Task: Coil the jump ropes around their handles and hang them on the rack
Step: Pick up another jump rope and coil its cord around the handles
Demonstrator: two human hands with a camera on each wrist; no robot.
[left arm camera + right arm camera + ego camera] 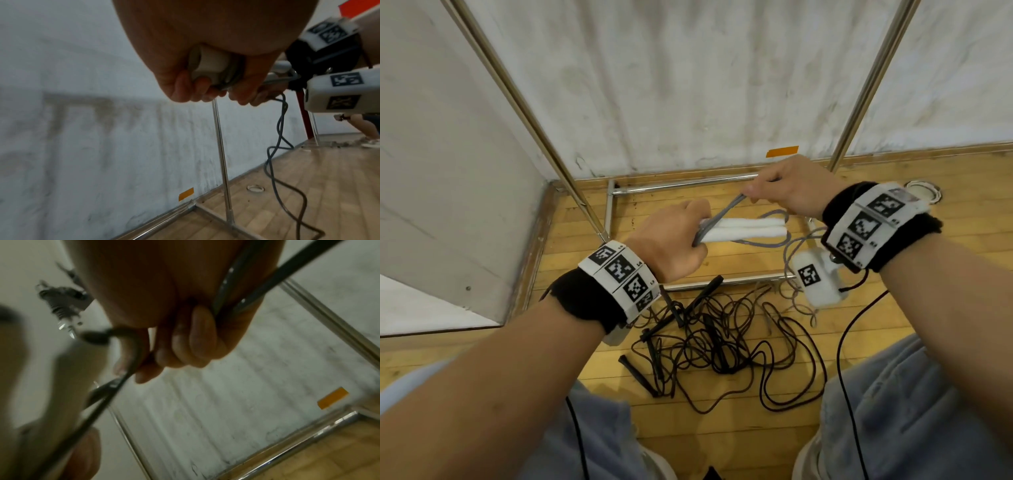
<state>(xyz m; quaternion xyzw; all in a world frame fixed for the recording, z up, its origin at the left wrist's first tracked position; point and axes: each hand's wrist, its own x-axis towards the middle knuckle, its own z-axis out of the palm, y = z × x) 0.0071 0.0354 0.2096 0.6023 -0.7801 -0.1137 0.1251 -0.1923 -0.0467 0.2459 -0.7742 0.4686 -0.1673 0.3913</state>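
Observation:
My left hand (674, 236) grips the near ends of two white jump-rope handles (750, 229), held side by side and pointing right. Their butt ends (207, 64) show inside my fist in the left wrist view. My right hand (787, 190) pinches the grey rope (722, 216) and holds it taut from the handles up to the fingers. The rope (242, 292) runs doubled through my right fist in the right wrist view. More grey rope (801, 270) (277, 146) trails down to the floor. Several black jump ropes (719, 346) lie tangled on the floor below my hands.
The chrome rack's uprights (544, 137) (866, 85) rise on both sides, and its base frame (688, 185) rests on the wooden floor against a white wall. A white panel (448, 171) stands at the left. My knees (914, 404) flank the black ropes.

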